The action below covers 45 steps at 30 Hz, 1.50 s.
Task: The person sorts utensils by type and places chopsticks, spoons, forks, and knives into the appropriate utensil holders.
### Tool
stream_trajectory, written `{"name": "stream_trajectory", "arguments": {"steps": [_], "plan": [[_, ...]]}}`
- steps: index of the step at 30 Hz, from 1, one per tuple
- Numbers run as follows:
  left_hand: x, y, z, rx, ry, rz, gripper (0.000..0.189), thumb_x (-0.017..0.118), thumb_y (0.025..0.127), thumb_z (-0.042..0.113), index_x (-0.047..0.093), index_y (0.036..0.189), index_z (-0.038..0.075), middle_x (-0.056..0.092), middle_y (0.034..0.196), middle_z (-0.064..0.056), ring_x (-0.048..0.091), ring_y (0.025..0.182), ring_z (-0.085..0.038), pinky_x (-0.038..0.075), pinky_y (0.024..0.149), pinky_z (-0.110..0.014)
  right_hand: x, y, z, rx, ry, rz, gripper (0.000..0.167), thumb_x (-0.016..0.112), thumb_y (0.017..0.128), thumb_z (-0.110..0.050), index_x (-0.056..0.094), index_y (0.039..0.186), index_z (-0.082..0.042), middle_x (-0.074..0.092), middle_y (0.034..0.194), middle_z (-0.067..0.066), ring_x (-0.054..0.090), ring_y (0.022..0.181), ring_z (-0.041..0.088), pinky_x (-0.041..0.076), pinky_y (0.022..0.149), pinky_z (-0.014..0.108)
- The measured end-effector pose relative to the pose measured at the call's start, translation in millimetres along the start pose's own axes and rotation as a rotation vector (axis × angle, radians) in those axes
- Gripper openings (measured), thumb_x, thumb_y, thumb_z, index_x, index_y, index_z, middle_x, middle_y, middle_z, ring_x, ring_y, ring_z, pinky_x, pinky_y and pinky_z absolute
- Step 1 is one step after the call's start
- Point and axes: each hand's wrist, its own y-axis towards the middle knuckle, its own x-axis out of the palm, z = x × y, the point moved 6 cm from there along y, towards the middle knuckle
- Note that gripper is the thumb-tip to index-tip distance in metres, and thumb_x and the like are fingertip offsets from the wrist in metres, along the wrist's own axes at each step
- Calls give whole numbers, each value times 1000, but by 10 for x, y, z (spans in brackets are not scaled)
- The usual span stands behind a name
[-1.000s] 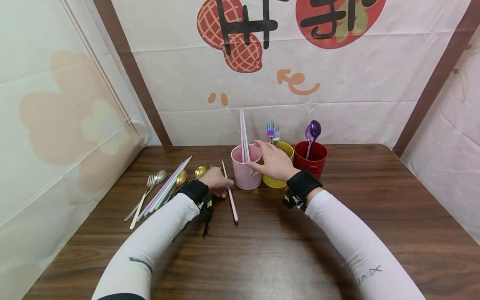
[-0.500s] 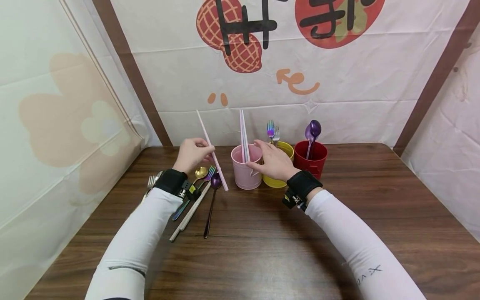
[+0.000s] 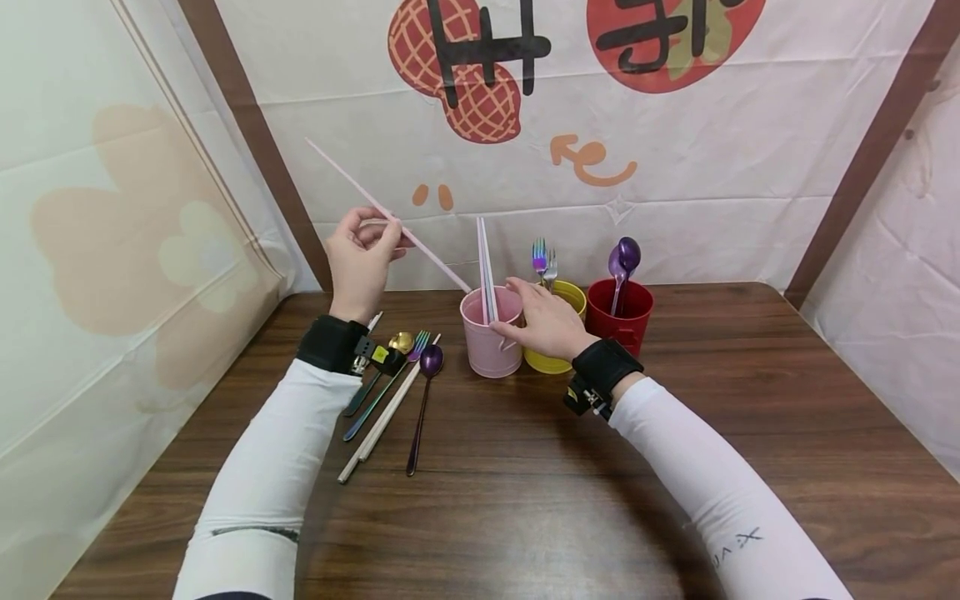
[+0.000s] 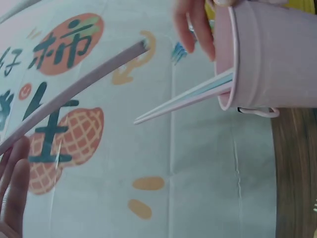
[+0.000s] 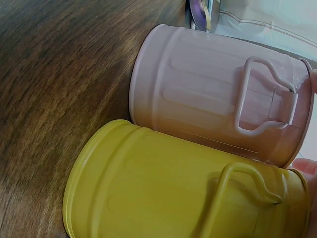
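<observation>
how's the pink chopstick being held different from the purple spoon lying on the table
The pink chopstick is held slanting in the air by the left grip; the purple spoon lies on the table. The chopstick is pale, a plain stick; the spoon is dark, with a rounded head. Both are long and slim.

- Brown wood-grain table (image 3: 510, 517) carries round pink bucket (image 3: 493, 354)
- Right of it: yellow bucket (image 3: 549, 364), red bucket (image 3: 637, 310)
- Left: purple spoon (image 3: 431, 362), gold spoon (image 3: 403, 342), iridescent fork (image 3: 418, 347), pale chopsticks (image 3: 390, 411)
</observation>
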Motion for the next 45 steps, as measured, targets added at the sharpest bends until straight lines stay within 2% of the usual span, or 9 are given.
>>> {"name": "stream_trajectory", "arguments": {"steps": [4,7,11,17,24,30,35,39,45], "plan": [[128,-19,21,52,36,-17,17,60,95,6,56,108,-4,70,90,-17,70,77,-15,56,70,-27,12,-2,16,8,10,-4,83,55,89,-62,33,149,-9,42,148,12,38,134,28,37,104,48],[235,-83,-21,21,54,-54,15,59,94,1,55,107,-6,69,92,-24,70,77,-16,56,70,-27,23,-6,20,13,20,-12,83,55,89,-62,32,149,-9,42,148,12,39,134,28,38,103,49],[363,-159,-229,-27,91,-113,16,57,94,-3,52,106,-11,67,94,-30,70,80,-25,55,69,-25,20,-3,16,16,10,-7,82,55,89,-62,32,149,-10,43,147,11,39,133,27,39,103,48],[468,-243,-570,-44,187,-157,13,59,91,-4,53,102,-9,68,89,-27,68,82,-39,51,65,-16,15,2,6,5,-4,8,82,55,89,-62,34,148,-10,43,147,11,40,133,26,42,100,48],[570,-329,-703,-56,333,-279,9,60,93,5,58,96,-3,70,85,-19,68,80,-33,48,70,-22,16,1,13,9,-1,8,82,55,89,-62,34,149,-10,42,148,11,39,133,26,41,101,48],[606,-350,-770,-37,653,-374,21,62,93,24,72,93,6,68,83,-8,59,76,-23,43,68,-34,13,-3,8,10,3,1,82,55,90,-62,33,149,-9,42,148,11,39,133,26,43,99,47],[583,-333,-777,-41,800,-379,26,66,91,32,77,97,9,68,89,-6,59,80,-23,45,67,-38,5,0,2,10,-10,-2,82,54,90,-63,33,149,-9,42,148,11,39,134,26,42,100,47],[556,-329,-782,-33,860,-383,26,67,91,34,78,96,11,67,89,-3,59,81,-22,46,67,-38,-7,7,3,9,-15,4,82,55,90,-62,33,149,-9,42,148,11,39,134,26,42,99,47],[494,-346,-775,-14,863,-388,27,66,92,34,77,94,9,66,88,-4,59,81,-23,46,67,-39,14,15,12,8,-15,-3,82,54,90,-62,33,149,-10,42,148,10,39,134,25,42,99,47]]}}
